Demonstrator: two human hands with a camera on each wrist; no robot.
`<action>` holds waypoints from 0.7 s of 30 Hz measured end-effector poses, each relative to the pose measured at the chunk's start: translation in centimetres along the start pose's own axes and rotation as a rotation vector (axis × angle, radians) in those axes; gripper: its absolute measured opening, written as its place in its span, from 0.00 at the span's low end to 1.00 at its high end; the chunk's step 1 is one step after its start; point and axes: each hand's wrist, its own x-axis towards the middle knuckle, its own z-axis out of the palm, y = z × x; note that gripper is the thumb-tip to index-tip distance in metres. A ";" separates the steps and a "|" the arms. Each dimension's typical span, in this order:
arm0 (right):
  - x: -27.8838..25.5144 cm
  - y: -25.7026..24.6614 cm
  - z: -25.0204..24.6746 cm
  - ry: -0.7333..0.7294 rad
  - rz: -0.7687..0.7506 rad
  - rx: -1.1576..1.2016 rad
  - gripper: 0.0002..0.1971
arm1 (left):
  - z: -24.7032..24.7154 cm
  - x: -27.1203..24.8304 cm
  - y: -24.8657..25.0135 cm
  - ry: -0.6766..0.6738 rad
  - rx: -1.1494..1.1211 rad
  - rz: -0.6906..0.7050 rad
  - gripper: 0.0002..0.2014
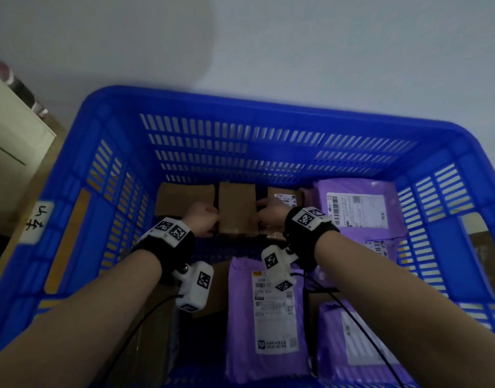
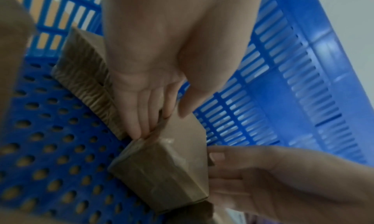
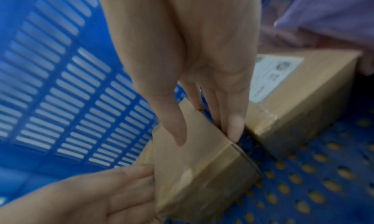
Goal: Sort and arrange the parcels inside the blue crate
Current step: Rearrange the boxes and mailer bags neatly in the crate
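Observation:
A blue slotted crate (image 1: 120, 96) fills the head view. At its far end a small brown cardboard box (image 1: 236, 208) stands between two others. My left hand (image 1: 203, 219) grips its left side and my right hand (image 1: 268, 210) grips its right side. In the left wrist view the left hand (image 2: 161, 125) has its fingers down the side of the box (image 2: 168, 168) and its thumb on the top face. The right wrist view shows my right hand (image 3: 206, 138) holding the box (image 3: 202, 171) the same way. The box's underside is hidden.
A plain brown box (image 1: 184, 197) lies to the left and a labelled brown box (image 1: 285, 197) to the right. Purple mailers (image 1: 358, 208) fill the right side, and one more (image 1: 268, 317) lies near me. A large brown box (image 1: 145, 331) sits near left. A cream cabinet (image 1: 11, 130) stands outside.

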 end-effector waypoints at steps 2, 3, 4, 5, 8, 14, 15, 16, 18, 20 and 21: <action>-0.7 0.0 -0.3 0.017 -0.017 0.054 0.27 | -0.1 -0.5 0.2 0.003 -0.070 0.004 0.19; -0.9 0.0 -0.5 0.025 -0.026 0.081 0.28 | 0.0 -0.8 0.3 0.006 -0.088 0.012 0.19; -1.3 0.0 -0.5 0.029 -0.036 0.107 0.29 | 0.0 -1.2 0.5 0.007 -0.099 0.025 0.20; -1.6 0.0 -0.5 0.036 -0.042 0.122 0.29 | 0.2 -1.6 0.5 0.008 -0.108 0.038 0.21; -2.6 0.0 -0.1 0.085 -0.078 0.115 0.27 | 0.6 -2.7 0.7 0.014 -0.130 0.088 0.21; -5.2 0.2 0.2 0.221 -0.204 0.176 0.26 | 0.7 -5.0 1.2 0.028 -0.141 0.244 0.19; -5.8 0.3 0.2 0.234 -0.221 0.201 0.27 | 0.6 -5.4 1.2 0.041 -0.128 0.281 0.19; -6.4 0.3 0.3 0.239 -0.240 0.227 0.28 | 0.5 -5.9 1.2 0.055 -0.102 0.318 0.19; -7.6 0.3 0.6 0.238 -0.268 0.280 0.28 | 0.3 -6.7 1.1 0.084 -0.059 0.387 0.19; -8.9 0.4 1.0 0.229 -0.304 0.354 0.27 | 0.1 -7.6 0.9 0.102 -0.029 0.439 0.20; -9.5 0.4 1.1 0.227 -0.325 0.391 0.27 | 0.1 -8.0 0.8 0.101 -0.020 0.459 0.20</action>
